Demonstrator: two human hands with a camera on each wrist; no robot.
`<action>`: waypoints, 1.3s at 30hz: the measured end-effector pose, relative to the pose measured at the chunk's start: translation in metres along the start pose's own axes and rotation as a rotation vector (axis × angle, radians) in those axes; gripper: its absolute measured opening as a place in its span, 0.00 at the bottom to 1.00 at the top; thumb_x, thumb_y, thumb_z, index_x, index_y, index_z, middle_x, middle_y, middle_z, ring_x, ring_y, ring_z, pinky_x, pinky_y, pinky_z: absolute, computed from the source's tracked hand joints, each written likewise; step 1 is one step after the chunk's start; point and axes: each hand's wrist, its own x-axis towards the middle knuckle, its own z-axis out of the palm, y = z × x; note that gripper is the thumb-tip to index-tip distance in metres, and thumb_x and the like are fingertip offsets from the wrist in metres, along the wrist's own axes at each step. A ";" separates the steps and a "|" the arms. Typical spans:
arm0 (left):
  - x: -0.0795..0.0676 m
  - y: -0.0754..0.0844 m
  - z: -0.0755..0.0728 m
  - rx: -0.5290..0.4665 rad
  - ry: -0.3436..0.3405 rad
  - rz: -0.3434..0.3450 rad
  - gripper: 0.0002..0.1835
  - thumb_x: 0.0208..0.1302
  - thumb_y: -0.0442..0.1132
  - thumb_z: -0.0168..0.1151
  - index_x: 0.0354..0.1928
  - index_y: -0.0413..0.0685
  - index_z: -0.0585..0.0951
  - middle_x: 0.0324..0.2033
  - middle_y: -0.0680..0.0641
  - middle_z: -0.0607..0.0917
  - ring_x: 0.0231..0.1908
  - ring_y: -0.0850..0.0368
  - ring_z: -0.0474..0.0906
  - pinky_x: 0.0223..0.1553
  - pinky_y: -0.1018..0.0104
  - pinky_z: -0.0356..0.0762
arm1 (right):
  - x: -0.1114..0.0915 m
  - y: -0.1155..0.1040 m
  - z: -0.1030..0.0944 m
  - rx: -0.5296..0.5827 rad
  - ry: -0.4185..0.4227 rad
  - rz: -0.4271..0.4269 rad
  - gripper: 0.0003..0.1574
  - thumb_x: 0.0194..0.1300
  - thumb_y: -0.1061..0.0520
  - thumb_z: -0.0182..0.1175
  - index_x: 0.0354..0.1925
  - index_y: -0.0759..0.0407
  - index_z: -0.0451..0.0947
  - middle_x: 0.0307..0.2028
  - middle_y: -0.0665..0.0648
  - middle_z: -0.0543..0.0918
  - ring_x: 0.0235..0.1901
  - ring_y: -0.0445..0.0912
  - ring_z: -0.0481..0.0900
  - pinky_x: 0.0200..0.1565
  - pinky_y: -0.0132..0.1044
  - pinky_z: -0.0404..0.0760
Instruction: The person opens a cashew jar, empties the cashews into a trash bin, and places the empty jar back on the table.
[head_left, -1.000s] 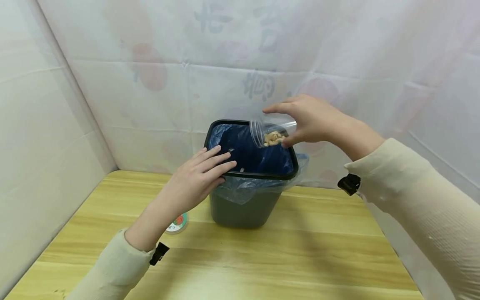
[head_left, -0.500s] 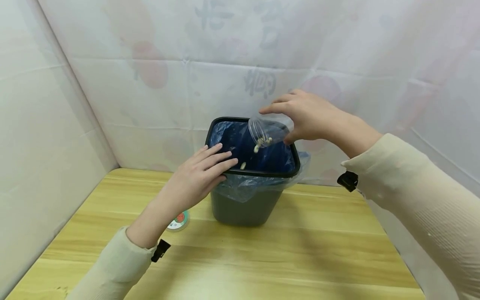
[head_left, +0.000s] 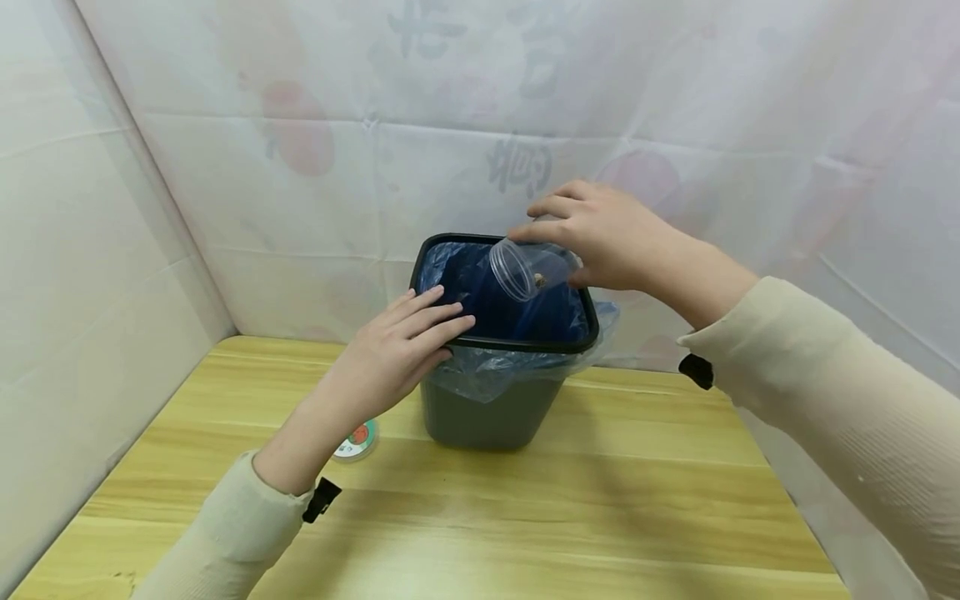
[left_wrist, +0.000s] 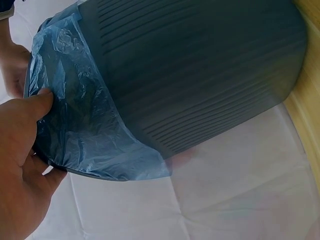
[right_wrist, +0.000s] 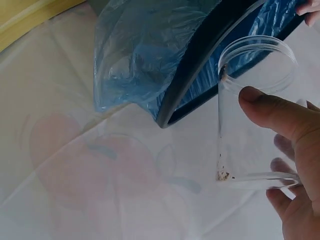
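Note:
My right hand (head_left: 611, 242) grips a clear plastic jar (head_left: 555, 260), tipped with its open mouth facing left over the trash can (head_left: 487, 421). A small brownish bit lies inside near the mouth; crumbs (right_wrist: 223, 175) cling near the jar's base in the right wrist view. The can is dark grey with a black rim, lined with a blue plastic bag (head_left: 483, 379) folded over the outside. My left hand (head_left: 390, 350) holds the can's near left rim, fingers reaching over it. In the left wrist view its thumb (left_wrist: 42, 102) presses the bag from outside.
On the wooden table (head_left: 465, 525), a round lid (head_left: 356, 442) with a green and white label lies left of the can, partly behind my left wrist. A pale printed cloth (head_left: 315, 208) hangs behind the table.
Pale nut-like pieces have fallen out of the jar into the can, leaving a small bit inside. The right hand's fingers have shifted forward on the jar. The left hand stays in place.

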 end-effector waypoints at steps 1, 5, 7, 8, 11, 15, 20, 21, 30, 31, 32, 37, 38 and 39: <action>0.000 0.000 0.000 0.000 0.001 0.001 0.28 0.64 0.36 0.68 0.66 0.51 0.76 0.63 0.46 0.80 0.71 0.45 0.65 0.68 0.44 0.64 | 0.000 0.000 0.000 0.000 0.005 -0.003 0.55 0.48 0.52 0.81 0.72 0.46 0.68 0.69 0.64 0.68 0.68 0.63 0.63 0.61 0.61 0.72; 0.000 0.000 0.001 0.000 -0.001 -0.002 0.28 0.65 0.37 0.68 0.67 0.51 0.76 0.62 0.46 0.80 0.71 0.45 0.65 0.68 0.44 0.64 | -0.002 0.001 0.001 -0.010 0.028 -0.019 0.55 0.47 0.51 0.81 0.71 0.46 0.68 0.69 0.64 0.69 0.68 0.63 0.63 0.63 0.61 0.70; 0.000 0.000 0.001 0.001 -0.003 -0.005 0.27 0.65 0.37 0.68 0.67 0.51 0.76 0.62 0.46 0.80 0.71 0.45 0.65 0.69 0.44 0.64 | -0.003 0.001 0.002 -0.027 0.040 -0.040 0.55 0.46 0.52 0.82 0.70 0.45 0.69 0.69 0.64 0.69 0.68 0.63 0.63 0.63 0.60 0.70; 0.000 0.000 0.001 0.002 -0.004 -0.007 0.27 0.65 0.37 0.68 0.66 0.51 0.76 0.62 0.46 0.80 0.71 0.46 0.65 0.69 0.44 0.64 | -0.003 0.001 0.002 -0.037 0.042 -0.050 0.55 0.45 0.52 0.82 0.70 0.45 0.69 0.68 0.63 0.69 0.68 0.63 0.63 0.64 0.60 0.69; -0.001 0.000 0.001 0.000 -0.003 -0.011 0.27 0.65 0.37 0.68 0.66 0.51 0.76 0.62 0.47 0.80 0.71 0.46 0.65 0.69 0.44 0.63 | -0.003 0.002 0.002 -0.071 0.042 -0.083 0.57 0.43 0.54 0.83 0.70 0.45 0.70 0.68 0.63 0.70 0.68 0.63 0.63 0.65 0.59 0.68; -0.001 0.000 0.001 0.001 0.000 -0.008 0.28 0.64 0.37 0.68 0.66 0.51 0.76 0.62 0.47 0.80 0.71 0.46 0.65 0.69 0.45 0.63 | -0.003 0.003 0.000 -0.102 0.025 -0.108 0.57 0.41 0.57 0.83 0.70 0.47 0.70 0.68 0.63 0.70 0.69 0.62 0.62 0.68 0.59 0.65; -0.001 -0.001 0.002 0.001 0.005 -0.007 0.28 0.64 0.37 0.69 0.66 0.51 0.76 0.62 0.47 0.80 0.71 0.46 0.65 0.69 0.44 0.64 | -0.001 0.003 -0.004 -0.118 0.002 -0.144 0.57 0.41 0.57 0.83 0.69 0.47 0.71 0.67 0.63 0.71 0.70 0.63 0.61 0.71 0.59 0.59; -0.001 -0.001 0.002 0.000 0.007 -0.009 0.28 0.64 0.36 0.69 0.66 0.51 0.77 0.62 0.47 0.80 0.71 0.46 0.65 0.69 0.44 0.63 | 0.000 0.003 -0.004 -0.118 -0.002 -0.147 0.57 0.41 0.57 0.83 0.69 0.47 0.71 0.67 0.63 0.71 0.70 0.63 0.61 0.71 0.59 0.59; 0.000 -0.001 0.003 -0.003 0.005 -0.010 0.27 0.65 0.37 0.68 0.66 0.51 0.77 0.61 0.46 0.81 0.71 0.46 0.65 0.69 0.44 0.63 | -0.012 0.007 0.000 -0.005 0.051 -0.063 0.56 0.45 0.55 0.82 0.70 0.45 0.69 0.68 0.63 0.70 0.67 0.62 0.64 0.60 0.60 0.73; 0.000 -0.001 0.004 -0.002 0.005 -0.010 0.27 0.65 0.37 0.68 0.66 0.51 0.77 0.61 0.46 0.81 0.71 0.46 0.65 0.69 0.44 0.63 | -0.015 0.008 0.002 0.027 0.061 -0.034 0.55 0.46 0.54 0.81 0.71 0.44 0.68 0.68 0.62 0.70 0.67 0.62 0.65 0.59 0.60 0.74; -0.001 -0.001 0.004 -0.002 0.005 -0.011 0.26 0.65 0.37 0.68 0.66 0.51 0.77 0.61 0.46 0.81 0.71 0.46 0.65 0.69 0.44 0.63 | -0.019 0.008 0.004 0.057 0.075 -0.007 0.55 0.47 0.52 0.81 0.71 0.44 0.68 0.68 0.61 0.71 0.66 0.62 0.66 0.58 0.60 0.74; -0.001 -0.002 0.007 -0.001 0.004 -0.013 0.26 0.65 0.37 0.67 0.66 0.51 0.77 0.61 0.47 0.81 0.71 0.46 0.65 0.70 0.45 0.63 | -0.037 0.010 0.020 0.207 0.170 0.129 0.56 0.49 0.46 0.79 0.73 0.43 0.65 0.67 0.58 0.72 0.63 0.60 0.69 0.55 0.61 0.75; 0.000 -0.002 0.007 -0.001 0.003 -0.013 0.26 0.65 0.37 0.67 0.66 0.51 0.77 0.61 0.47 0.81 0.71 0.46 0.65 0.70 0.45 0.62 | -0.041 0.010 0.024 0.235 0.194 0.150 0.56 0.49 0.45 0.79 0.73 0.43 0.65 0.67 0.58 0.73 0.63 0.60 0.70 0.55 0.62 0.75; 0.000 -0.002 0.008 -0.001 0.003 -0.011 0.27 0.65 0.37 0.67 0.66 0.51 0.76 0.61 0.47 0.81 0.71 0.46 0.65 0.70 0.45 0.62 | -0.045 0.011 0.027 0.262 0.219 0.170 0.56 0.49 0.45 0.79 0.73 0.42 0.65 0.67 0.58 0.73 0.64 0.60 0.70 0.55 0.62 0.75</action>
